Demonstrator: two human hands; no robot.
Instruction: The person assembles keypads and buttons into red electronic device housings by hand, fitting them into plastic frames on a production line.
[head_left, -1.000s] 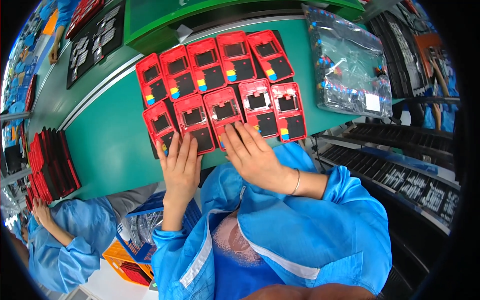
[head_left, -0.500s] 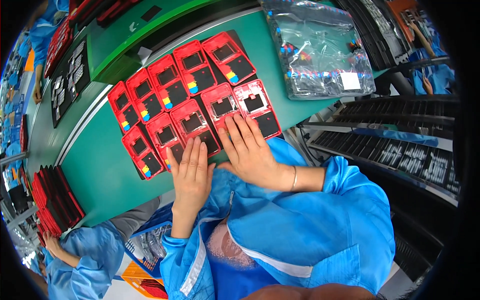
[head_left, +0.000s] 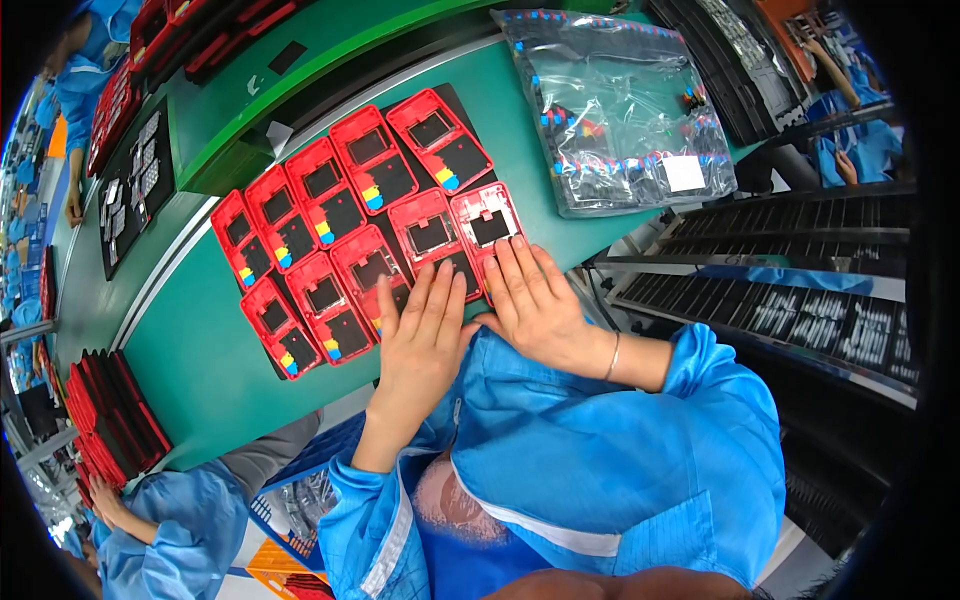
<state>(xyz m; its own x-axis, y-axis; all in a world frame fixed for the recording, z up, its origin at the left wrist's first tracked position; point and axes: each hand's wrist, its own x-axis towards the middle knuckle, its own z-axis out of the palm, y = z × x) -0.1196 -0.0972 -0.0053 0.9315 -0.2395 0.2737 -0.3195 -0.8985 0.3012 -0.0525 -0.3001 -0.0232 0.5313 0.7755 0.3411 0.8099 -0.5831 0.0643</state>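
green bench (head_left: 200, 370) bears eight red housings (head_left: 345, 235) in two rows | clear bag (head_left: 625, 110) of small parts, contents indistinct | left hand (head_left: 420, 335), right hand (head_left: 535, 300) flat, fingers spread, gripping nothing, covering near-row housings' lower ends

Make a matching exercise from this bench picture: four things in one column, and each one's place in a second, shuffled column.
Things:
1. left hand
2. right hand
3. clear plastic bag
4. stack of red trays

Places:
A. far right of the green table
B. flat on the near-row red frames, left of the other hand
C. table's near left edge
D. on the rightmost near-row frame

Pairs: 1-B, 2-D, 3-A, 4-C
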